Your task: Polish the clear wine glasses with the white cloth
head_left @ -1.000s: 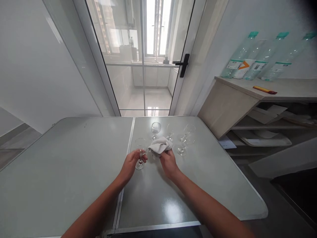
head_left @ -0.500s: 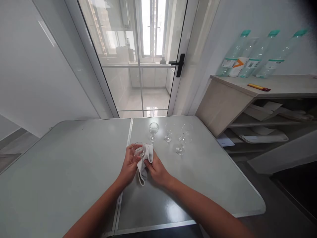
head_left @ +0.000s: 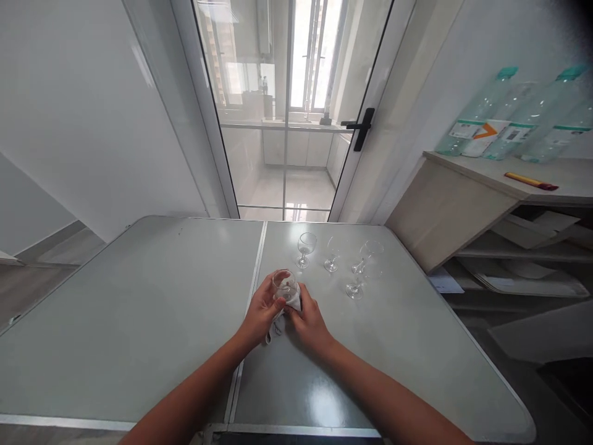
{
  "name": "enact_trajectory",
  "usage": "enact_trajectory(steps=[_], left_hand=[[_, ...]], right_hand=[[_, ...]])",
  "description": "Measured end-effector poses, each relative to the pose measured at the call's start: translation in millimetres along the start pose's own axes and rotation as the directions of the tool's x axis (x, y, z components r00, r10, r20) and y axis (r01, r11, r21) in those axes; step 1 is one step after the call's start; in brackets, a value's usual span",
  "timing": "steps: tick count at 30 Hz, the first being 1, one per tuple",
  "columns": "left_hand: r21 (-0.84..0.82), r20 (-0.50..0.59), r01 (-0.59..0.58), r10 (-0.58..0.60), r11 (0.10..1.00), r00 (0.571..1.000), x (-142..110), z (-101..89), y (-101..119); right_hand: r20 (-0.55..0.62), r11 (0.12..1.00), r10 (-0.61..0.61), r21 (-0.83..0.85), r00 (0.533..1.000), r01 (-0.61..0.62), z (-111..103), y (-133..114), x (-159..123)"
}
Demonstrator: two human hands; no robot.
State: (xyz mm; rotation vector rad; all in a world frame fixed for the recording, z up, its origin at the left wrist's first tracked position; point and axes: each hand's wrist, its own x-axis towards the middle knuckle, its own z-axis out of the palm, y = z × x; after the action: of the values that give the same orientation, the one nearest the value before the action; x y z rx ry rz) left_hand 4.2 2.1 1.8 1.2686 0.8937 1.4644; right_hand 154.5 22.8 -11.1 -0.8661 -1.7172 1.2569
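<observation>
My left hand (head_left: pixel 260 312) grips a small clear stemmed glass (head_left: pixel 283 284), lifted just above the grey table (head_left: pixel 139 321). My right hand (head_left: pixel 309 316) is closed on a white cloth (head_left: pixel 293 301) and presses it against the lower part of that glass. The cloth's tail hangs down between my two hands. The glass stem is hidden by cloth and fingers. Beyond my hands several more small stemmed glasses stand on the table: one (head_left: pixel 306 248) straight ahead, another (head_left: pixel 332 254) to its right, and two (head_left: pixel 362 269) further right.
A glass door with a black handle (head_left: pixel 361 127) stands behind the table. To the right a wooden shelf unit (head_left: pixel 463 204) carries large plastic bottles (head_left: pixel 477 117) and a yellow and red tool (head_left: pixel 530 181). Papers lie on its lower shelves.
My left hand lifted the glass off the table. My right hand brought the cloth from beside it onto the glass and now wraps its lower part. The camera view shifted.
</observation>
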Motion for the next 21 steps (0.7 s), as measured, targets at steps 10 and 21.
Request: enact_trajectory(steps=[10, 21], left_hand=[[-0.114, -0.055, 0.121, -0.128, 0.986, 0.990, -1, -19.6, -12], [-0.017, -0.201, 0.133, -0.133, 0.991, 0.970, 7, -24.6, -15]], right_hand=[[0.512, 0.815, 0.209, 0.380, 0.833, -0.438, -13, 5, 11], [0.108, 0.977, 0.082, -0.204, 0.991, -0.059, -14, 3, 9]])
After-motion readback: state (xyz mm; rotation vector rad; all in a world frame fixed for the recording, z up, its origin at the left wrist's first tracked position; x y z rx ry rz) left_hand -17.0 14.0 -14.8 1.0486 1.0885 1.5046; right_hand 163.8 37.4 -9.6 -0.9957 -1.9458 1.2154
